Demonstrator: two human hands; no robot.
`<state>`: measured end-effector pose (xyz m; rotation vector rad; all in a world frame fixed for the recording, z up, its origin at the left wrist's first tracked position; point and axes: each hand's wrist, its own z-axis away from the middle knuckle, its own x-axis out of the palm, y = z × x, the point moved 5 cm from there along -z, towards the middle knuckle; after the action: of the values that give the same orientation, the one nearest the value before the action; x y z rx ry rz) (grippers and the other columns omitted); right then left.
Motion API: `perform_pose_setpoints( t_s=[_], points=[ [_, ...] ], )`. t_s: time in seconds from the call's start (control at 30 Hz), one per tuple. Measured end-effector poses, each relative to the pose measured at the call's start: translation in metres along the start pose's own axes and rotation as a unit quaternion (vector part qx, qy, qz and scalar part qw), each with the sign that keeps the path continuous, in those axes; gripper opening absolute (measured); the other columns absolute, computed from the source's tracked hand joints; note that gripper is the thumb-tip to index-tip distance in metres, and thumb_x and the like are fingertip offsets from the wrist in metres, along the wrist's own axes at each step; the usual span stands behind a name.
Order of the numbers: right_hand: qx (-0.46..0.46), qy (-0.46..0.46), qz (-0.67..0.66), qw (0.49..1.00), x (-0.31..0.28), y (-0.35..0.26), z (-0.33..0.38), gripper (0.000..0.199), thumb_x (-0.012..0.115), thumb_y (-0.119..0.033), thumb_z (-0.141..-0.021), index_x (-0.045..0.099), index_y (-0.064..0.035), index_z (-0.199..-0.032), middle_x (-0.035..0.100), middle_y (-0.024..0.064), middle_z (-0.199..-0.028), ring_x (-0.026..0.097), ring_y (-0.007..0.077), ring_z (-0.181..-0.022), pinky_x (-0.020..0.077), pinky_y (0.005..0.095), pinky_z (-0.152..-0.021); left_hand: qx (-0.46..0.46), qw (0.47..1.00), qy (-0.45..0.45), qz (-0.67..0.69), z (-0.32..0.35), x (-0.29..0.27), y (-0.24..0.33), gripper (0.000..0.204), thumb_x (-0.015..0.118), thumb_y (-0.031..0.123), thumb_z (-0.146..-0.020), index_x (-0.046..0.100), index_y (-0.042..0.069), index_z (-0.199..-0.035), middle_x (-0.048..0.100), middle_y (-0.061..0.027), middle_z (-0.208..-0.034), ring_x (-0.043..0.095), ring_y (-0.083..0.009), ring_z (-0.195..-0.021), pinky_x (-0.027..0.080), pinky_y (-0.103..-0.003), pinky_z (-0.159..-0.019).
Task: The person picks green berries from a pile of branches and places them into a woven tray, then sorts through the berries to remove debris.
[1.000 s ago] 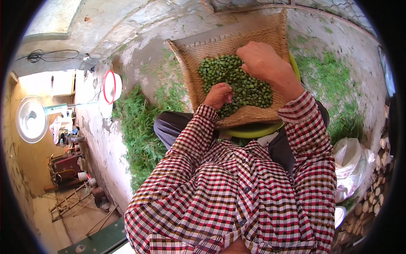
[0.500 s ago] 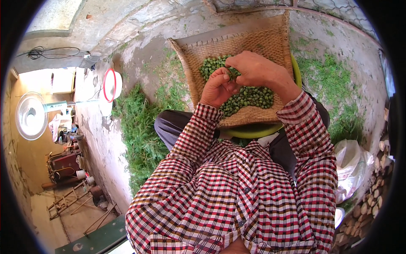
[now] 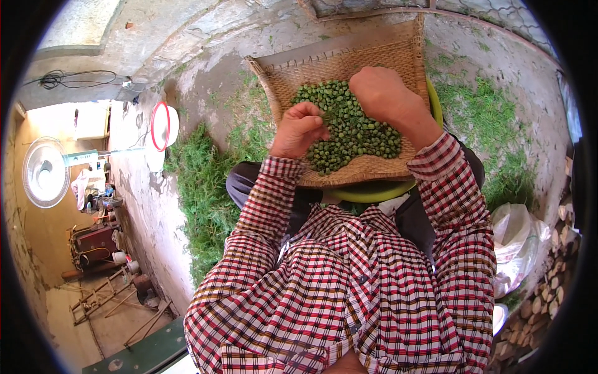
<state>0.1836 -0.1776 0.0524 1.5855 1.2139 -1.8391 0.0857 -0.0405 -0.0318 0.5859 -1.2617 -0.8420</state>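
Note:
A woven winnowing basket (image 3: 274,103) rests across my lap, over a yellow-green tub (image 3: 374,193). A heap of small round green pods (image 3: 361,140) lies on its weave. My left hand (image 3: 300,131) is at the heap's left side, thumb and fingers pinched together on a small green sprig (image 3: 327,116). Above the far right of the heap, my right hand (image 3: 387,95) is closed with its back toward me. Its fingertips are hidden, so anything in them cannot be made out.
Uprooted feathery green plants (image 3: 205,199) are piled on the ground to my left. More greenery (image 3: 483,118) lies to the right, near a white sack (image 3: 514,243) and stacked cut wood (image 3: 548,296). A fan (image 3: 47,171) stands at far left.
My hands, which were together over the heap, have drawn apart. The left moved left and the right moved slightly up and right, showing more of the pods.

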Motion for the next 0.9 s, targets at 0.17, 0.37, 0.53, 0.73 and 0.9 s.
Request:
perform_pose_setpoints(
  t_s=[0.17,0.37,0.53,0.73,0.9],
  points=[
    [0.053,-0.102,0.037,0.993,0.004,0.005,-0.002,0.01,0.053,0.001,-0.069,0.062,0.002,-0.073,0.061,0.0197,-0.079,0.061,0.0342,-0.078,0.0498,0.0412,-0.067,-0.007,0.874,0.196,-0.444,0.031,-0.08,0.048,0.014,0.062,0.002,-0.072,0.058,0.004,-0.085,0.056,-0.0044,-0.07,0.055,-0.0155,-0.062,0.048,-0.032,-0.057],
    [0.032,-0.07,0.04,0.996,0.012,0.006,-0.004,0.008,0.055,0.004,-0.069,0.062,0.003,-0.073,0.062,0.0187,-0.078,0.062,0.0319,-0.077,0.0512,0.0396,-0.065,-0.125,0.384,0.262,-0.876,0.056,-0.102,0.073,0.042,0.068,0.016,-0.066,0.057,0.009,-0.106,0.052,-0.0165,-0.115,0.047,-0.0307,-0.108,0.039,-0.043,-0.088],
    [0.031,-0.087,0.029,0.995,0.022,0.011,-0.007,0.009,0.054,-0.003,-0.07,0.057,0.0027,-0.076,0.058,0.0196,-0.077,0.058,0.0359,-0.077,0.0482,0.0432,-0.067,-0.032,0.471,0.138,-0.871,0.03,-0.082,0.021,0.054,0.067,0.024,-0.068,0.051,0.008,-0.117,0.047,-0.0187,-0.12,0.043,-0.0358,-0.111,0.037,-0.043,-0.094],
    [0.036,-0.088,0.019,0.995,0.021,0.011,-0.006,0.009,0.056,-0.006,-0.07,0.056,0.0021,-0.075,0.058,0.0189,-0.076,0.058,0.0352,-0.078,0.0477,0.043,-0.067,-0.083,0.559,0.011,-0.825,-0.004,-0.067,-0.055,0.047,0.064,0.024,-0.074,0.051,0.007,-0.116,0.049,-0.0192,-0.109,0.047,-0.0347,-0.101,0.042,-0.044,-0.086],
    [0.022,-0.059,0.008,0.998,0.019,0.013,-0.006,0.009,0.057,-0.007,-0.07,0.055,0.0018,-0.074,0.058,0.0182,-0.074,0.058,0.0349,-0.076,0.0475,0.0428,-0.066,-0.146,0.499,0.027,-0.854,-0.011,-0.068,-0.089,0.042,0.061,0.025,-0.079,0.049,0.002,-0.113,0.051,-0.0205,-0.103,0.048,-0.0356,-0.095,0.044,-0.044,-0.08]
  ],
)
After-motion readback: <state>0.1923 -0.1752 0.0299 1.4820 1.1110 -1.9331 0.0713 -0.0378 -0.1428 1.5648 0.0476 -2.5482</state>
